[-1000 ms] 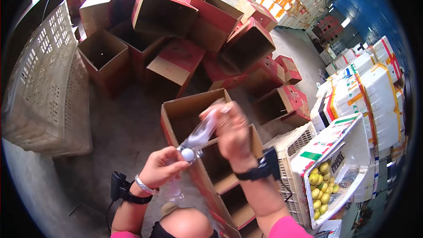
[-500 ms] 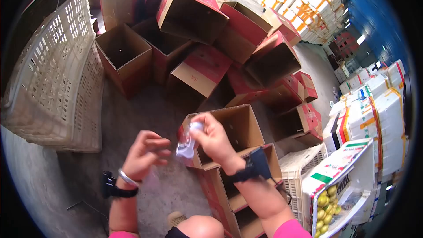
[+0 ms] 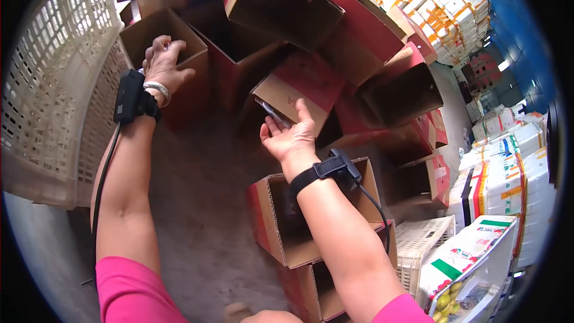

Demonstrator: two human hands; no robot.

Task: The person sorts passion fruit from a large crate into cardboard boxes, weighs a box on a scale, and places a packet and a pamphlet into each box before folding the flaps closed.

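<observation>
My left hand reaches over the near rim of an open brown carton at the left, fingers spread and bent downward. Small pale bits show beside its fingers. My right hand is turned palm up in front of a red-and-brown carton. Its thumb and fingers are around a thin, greyish-lilac item, seen mostly edge-on; its kind cannot be made out. Below the right forearm stands another open carton, partly hidden by the arm. Each wrist wears a black strapped device with a cable.
Tall white perforated crates stand along the left. Several open cartons lie piled ahead. On the right are a low slatted crate, a white box with yellow-green fruit, and stacked taped white boxes.
My left hand has gone forward and left to the carton. My right hand has moved forward and turned palm up, with the pale item now seen edge-on. The view has shifted slightly.
</observation>
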